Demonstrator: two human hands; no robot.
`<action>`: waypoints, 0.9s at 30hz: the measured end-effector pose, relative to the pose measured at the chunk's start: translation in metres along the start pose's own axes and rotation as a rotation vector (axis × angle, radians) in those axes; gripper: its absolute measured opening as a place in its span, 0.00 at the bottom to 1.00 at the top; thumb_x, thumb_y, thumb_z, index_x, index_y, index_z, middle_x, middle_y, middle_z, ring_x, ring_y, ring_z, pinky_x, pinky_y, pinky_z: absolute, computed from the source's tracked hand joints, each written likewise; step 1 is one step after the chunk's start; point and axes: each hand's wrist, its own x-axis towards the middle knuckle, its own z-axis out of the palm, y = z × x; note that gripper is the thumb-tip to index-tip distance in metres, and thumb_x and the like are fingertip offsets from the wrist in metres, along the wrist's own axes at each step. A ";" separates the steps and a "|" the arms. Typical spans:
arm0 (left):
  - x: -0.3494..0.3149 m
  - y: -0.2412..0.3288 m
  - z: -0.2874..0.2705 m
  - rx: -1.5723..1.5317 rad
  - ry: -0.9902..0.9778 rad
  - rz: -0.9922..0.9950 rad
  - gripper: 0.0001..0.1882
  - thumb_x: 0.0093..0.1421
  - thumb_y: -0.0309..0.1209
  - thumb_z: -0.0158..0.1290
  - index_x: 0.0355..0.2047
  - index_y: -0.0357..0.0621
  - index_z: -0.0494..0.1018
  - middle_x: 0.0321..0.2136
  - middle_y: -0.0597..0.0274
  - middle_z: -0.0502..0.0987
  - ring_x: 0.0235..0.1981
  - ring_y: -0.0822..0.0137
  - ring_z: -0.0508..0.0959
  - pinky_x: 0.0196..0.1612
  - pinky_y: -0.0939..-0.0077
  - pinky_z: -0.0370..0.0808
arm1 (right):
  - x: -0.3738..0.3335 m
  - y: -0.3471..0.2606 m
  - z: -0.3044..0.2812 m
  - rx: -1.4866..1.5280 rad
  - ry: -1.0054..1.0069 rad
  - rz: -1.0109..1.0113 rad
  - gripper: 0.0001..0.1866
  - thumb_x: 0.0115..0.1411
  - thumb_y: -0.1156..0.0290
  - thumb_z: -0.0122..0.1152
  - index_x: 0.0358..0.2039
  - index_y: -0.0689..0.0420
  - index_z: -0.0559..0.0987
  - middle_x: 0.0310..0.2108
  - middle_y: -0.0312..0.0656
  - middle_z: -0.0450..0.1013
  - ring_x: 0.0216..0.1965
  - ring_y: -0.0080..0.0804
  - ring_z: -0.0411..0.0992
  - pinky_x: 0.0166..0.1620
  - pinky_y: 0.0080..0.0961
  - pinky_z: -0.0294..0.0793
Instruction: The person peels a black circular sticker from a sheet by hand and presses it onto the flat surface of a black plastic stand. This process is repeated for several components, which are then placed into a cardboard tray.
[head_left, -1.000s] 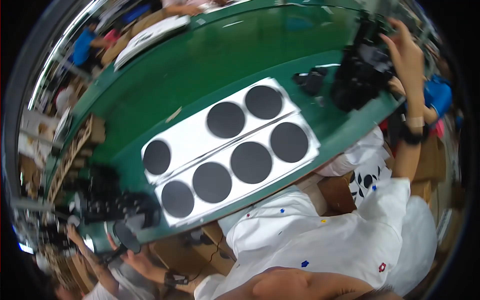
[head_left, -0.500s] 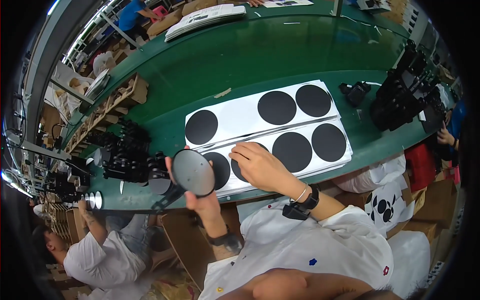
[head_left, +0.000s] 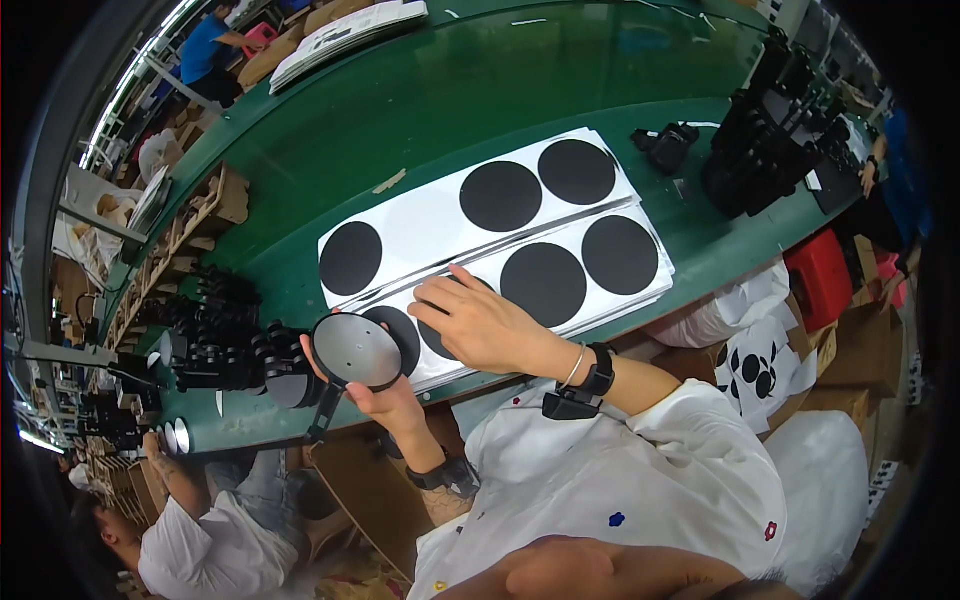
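**One gap in two rows of black discs (head_left: 543, 285), and a bare plate in hand**

From my end, I judge the work to be at an early stage. The far sheet (head_left: 425, 232) has three discs and one white space, so it looks as if only one disc has been taken there. The near sheet (head_left: 512, 262) shows four, the second partly hidden by my right hand (head_left: 495, 325). Seven discs appear to be left.

The round plate (head_left: 357, 352) is in my left hand (head_left: 395, 405), above the sheets' left end at the worktop's near edge. Its grey upper face has no disc on it. My left fingers pinch its rim, thumb on the near side, with its black arm (head_left: 325, 412) hanging down. My right fingers are bent and partly gathered over that second disc; I cannot tell whether they touch or pinch it.

As for containers, a long cardboard tray (head_left: 232, 200) at the worktop's far-left side holds brown pieces. Below the near edge, an open cardboard box (head_left: 365, 495) stands with contents I cannot make out. Beyond the right end of that edge hangs a white plastic bag (head_left: 730, 305), beside a red container or stool (head_left: 822, 280). Black parts (head_left: 215, 335) crowd the worktop's left end; more dark parts (head_left: 755, 150) stand near its right end.
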 end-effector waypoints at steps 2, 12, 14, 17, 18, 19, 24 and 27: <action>0.001 0.002 0.000 -0.045 0.020 -0.044 0.39 0.59 0.57 0.42 0.65 0.57 0.44 0.60 0.53 0.57 0.56 0.56 0.64 0.57 0.53 0.64 | -0.002 0.002 -0.002 0.033 0.052 -0.021 0.19 0.47 0.80 0.53 0.43 0.61 0.69 0.44 0.45 0.66 0.49 0.43 0.66 0.59 0.45 0.60; 0.003 0.009 0.000 -0.126 0.078 -0.084 0.39 0.59 0.58 0.40 0.66 0.61 0.41 0.59 0.50 0.59 0.57 0.54 0.64 0.57 0.52 0.64 | -0.022 0.031 -0.033 0.998 1.119 0.108 0.09 0.53 0.74 0.57 0.32 0.60 0.68 0.38 0.42 0.64 0.38 0.31 0.68 0.47 0.28 0.68; 0.000 0.014 0.004 -0.248 -0.032 -0.165 0.41 0.59 0.59 0.39 0.66 0.60 0.40 0.59 0.48 0.59 0.57 0.52 0.65 0.58 0.53 0.63 | -0.022 0.017 -0.047 1.062 1.085 0.162 0.08 0.54 0.75 0.58 0.31 0.60 0.68 0.35 0.41 0.65 0.35 0.29 0.69 0.44 0.25 0.71; -0.010 0.032 0.031 -0.306 -0.104 -0.210 0.43 0.58 0.62 0.37 0.67 0.57 0.39 0.58 0.45 0.60 0.57 0.49 0.65 0.59 0.54 0.63 | -0.041 -0.004 -0.055 1.214 0.601 0.335 0.08 0.52 0.81 0.59 0.28 0.60 0.68 0.26 0.38 0.67 0.28 0.24 0.70 0.33 0.18 0.74; -0.014 0.038 0.040 -0.318 -0.140 -0.233 0.44 0.57 0.64 0.36 0.67 0.55 0.39 0.58 0.44 0.60 0.58 0.48 0.65 0.59 0.54 0.62 | -0.040 -0.011 -0.056 1.229 0.584 0.330 0.08 0.52 0.81 0.59 0.28 0.60 0.68 0.26 0.38 0.67 0.28 0.24 0.70 0.33 0.18 0.74; -0.018 0.039 0.043 -0.311 -0.126 -0.223 0.44 0.57 0.64 0.36 0.67 0.55 0.39 0.58 0.44 0.60 0.58 0.48 0.65 0.59 0.54 0.62 | -0.038 -0.017 -0.058 1.328 0.524 0.351 0.08 0.52 0.82 0.60 0.27 0.60 0.70 0.25 0.38 0.68 0.26 0.23 0.71 0.31 0.17 0.74; -0.022 0.041 0.054 -0.328 -0.292 -0.238 0.43 0.56 0.68 0.32 0.66 0.65 0.39 0.60 0.37 0.57 0.59 0.39 0.61 0.58 0.41 0.61 | -0.033 -0.025 -0.059 1.478 0.392 0.436 0.09 0.51 0.84 0.62 0.25 0.60 0.70 0.22 0.36 0.68 0.21 0.20 0.69 0.23 0.14 0.72; -0.020 0.041 0.058 -0.359 -0.320 -0.232 0.44 0.55 0.70 0.32 0.66 0.65 0.38 0.59 0.33 0.56 0.58 0.35 0.61 0.58 0.41 0.61 | -0.033 -0.026 -0.060 1.455 0.393 0.460 0.09 0.51 0.84 0.61 0.25 0.59 0.69 0.22 0.35 0.66 0.19 0.19 0.68 0.22 0.14 0.71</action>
